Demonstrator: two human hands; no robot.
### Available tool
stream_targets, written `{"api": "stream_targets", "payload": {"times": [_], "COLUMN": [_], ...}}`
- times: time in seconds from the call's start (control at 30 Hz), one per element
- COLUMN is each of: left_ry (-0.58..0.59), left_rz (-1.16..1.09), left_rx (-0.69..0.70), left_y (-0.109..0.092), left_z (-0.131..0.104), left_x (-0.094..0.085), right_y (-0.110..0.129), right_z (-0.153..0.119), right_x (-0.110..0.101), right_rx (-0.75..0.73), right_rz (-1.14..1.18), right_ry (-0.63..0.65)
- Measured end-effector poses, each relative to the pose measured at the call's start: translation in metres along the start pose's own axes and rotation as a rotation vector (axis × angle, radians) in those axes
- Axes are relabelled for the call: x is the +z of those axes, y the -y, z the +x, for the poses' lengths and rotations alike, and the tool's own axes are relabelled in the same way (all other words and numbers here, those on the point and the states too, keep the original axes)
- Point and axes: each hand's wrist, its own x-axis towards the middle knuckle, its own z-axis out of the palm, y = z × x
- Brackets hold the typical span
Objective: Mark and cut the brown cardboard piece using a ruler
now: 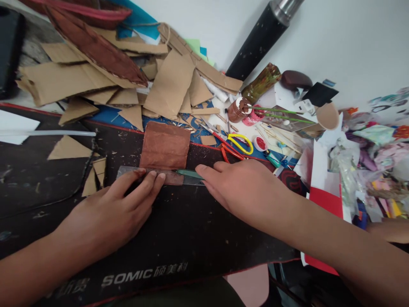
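My left hand (111,209) presses its fingertips down on a clear ruler (128,171). The ruler lies across the near edge of a brown-painted cardboard piece (165,146), and a strip of brown shows through it. From the right, my right hand (236,183) is closed around a slim green craft knife (188,173). Its pointed end lies along the ruler, close to the brown piece's lower right corner; the rest of the knife is hidden in my fingers. Both hands rest low over a black desk mat (179,238).
Cardboard scraps (172,85) pile up at the back left, beneath a brown leaf-shaped piece (96,47). Yellow-and-red-handled scissors (239,144), a brown paint jar (239,109) and a black cylinder (255,40) stand or lie beyond my right hand. A red-and-white box (326,200) is at right.
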Motion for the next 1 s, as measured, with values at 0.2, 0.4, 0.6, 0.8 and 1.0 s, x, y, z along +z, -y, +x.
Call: {"api": "stream_targets", "payload": {"times": [0.2, 0.4, 0.6, 0.8, 1.0], "left_ry": [-0.052, -0.044, -0.068, -0.128, -0.159], "left_rz": [-0.050, 0.116, 0.074, 0.068, 0.043], "left_rx": [-0.044, 0.029, 0.000, -0.005, -0.032], "left_y": [0.000, -0.001, -0.003, -0.004, -0.005], "left_z": [-0.001, 0.004, 0.007, 0.007, 0.008], "left_x": [0.003, 0.000, -0.001, 0.002, 0.003], "right_y": [0.001, -0.003, 0.000, 0.000, 0.008], "right_z": [-0.003, 0.000, 0.000, -0.004, 0.008], "right_x": [0.002, 0.003, 0.001, -0.003, -0.007], "right_rx": [0.019, 0.036, 0.044, 0.035, 0.014], "right_rz": [0.017, 0.090, 0.071, 0.097, 0.139], "right_ry": [0.000, -0.007, -0.043, -0.114, -0.103]}}
